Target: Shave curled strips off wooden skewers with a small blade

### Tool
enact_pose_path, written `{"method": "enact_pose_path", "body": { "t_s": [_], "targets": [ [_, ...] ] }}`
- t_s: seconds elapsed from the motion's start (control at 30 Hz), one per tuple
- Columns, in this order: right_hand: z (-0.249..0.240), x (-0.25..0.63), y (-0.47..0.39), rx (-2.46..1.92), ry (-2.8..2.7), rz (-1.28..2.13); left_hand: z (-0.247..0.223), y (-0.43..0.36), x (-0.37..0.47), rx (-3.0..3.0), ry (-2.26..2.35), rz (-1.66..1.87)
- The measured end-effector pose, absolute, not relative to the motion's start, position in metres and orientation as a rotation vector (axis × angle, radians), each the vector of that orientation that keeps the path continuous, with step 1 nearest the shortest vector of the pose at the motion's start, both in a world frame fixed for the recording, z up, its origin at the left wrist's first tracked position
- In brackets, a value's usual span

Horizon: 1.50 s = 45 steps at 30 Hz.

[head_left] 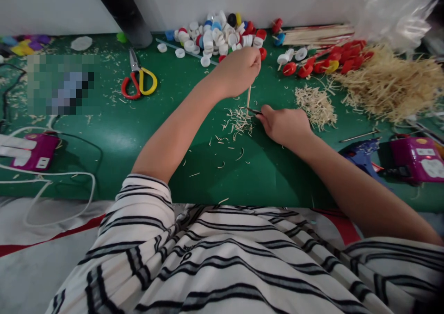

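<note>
My left hand [241,70] is closed around the upper end of a thin wooden stick [249,99], which points down toward the table. In my closed right hand [287,126] is a small dark blade [255,111], most of it hidden by the fingers; it meets the stick near its lower end. Curled wood shavings [239,123] lie under and around that lower end. Just beyond my left hand is a heap of bottle caps [217,35], mostly white. A second small pile of shavings [315,107] is to the right of my right hand.
Scissors [138,77] with red and yellow handles lie left. At right are red caps on sticks [342,57], a bundle of sticks [315,35], a large shavings heap [395,83], a blue glue gun [364,156] and a purple power socket [416,159]. Cables [92,184] loop at left.
</note>
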State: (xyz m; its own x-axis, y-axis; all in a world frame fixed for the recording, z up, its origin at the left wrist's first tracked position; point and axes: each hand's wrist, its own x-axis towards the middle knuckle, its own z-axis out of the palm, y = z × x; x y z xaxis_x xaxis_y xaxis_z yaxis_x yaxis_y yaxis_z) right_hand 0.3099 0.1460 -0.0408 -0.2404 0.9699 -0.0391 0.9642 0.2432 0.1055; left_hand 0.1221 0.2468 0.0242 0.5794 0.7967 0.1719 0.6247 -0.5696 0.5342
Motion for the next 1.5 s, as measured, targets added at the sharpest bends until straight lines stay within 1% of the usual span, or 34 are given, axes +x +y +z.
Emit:
{"method": "enact_pose_path", "body": {
  "t_s": [0.27, 0.43, 0.73, 0.87, 1.0, 1.13, 1.27, 1.5],
  "targets": [
    [-0.040, 0.312, 0.145, 1.904, 2.404, 0.094, 0.029, 0.242, 0.124, 2.358, 1.207, 0.524],
    [-0.030, 0.316, 0.143, 1.835, 2.439, 0.095, 0.031, 0.239, 0.125, 2.408, 1.107, 0.574],
    [-0.021, 0.325, 0.140, 1.749, 2.435, 0.058, 0.031, 0.239, 0.123, 2.385, 1.162, 0.535],
    [-0.015, 0.313, 0.125, 1.466, 2.634, -0.036, 0.030, 0.239, 0.123, 2.416, 1.112, 0.559],
    [-0.010, 0.282, 0.094, 1.022, 2.830, -0.255, 0.028, 0.240, 0.123, 2.426, 1.089, 0.572],
    [-0.017, 0.252, 0.067, 0.745, 2.887, -0.421, 0.028, 0.240, 0.122, 2.400, 1.084, 0.550],
    [-0.029, 0.243, 0.061, 0.775, 2.862, -0.427, 0.030, 0.238, 0.123, 2.396, 1.110, 0.544],
    [-0.030, 0.249, 0.069, 1.018, 2.859, -0.379, 0.028, 0.238, 0.123, 2.413, 1.112, 0.547]
  ]
}}
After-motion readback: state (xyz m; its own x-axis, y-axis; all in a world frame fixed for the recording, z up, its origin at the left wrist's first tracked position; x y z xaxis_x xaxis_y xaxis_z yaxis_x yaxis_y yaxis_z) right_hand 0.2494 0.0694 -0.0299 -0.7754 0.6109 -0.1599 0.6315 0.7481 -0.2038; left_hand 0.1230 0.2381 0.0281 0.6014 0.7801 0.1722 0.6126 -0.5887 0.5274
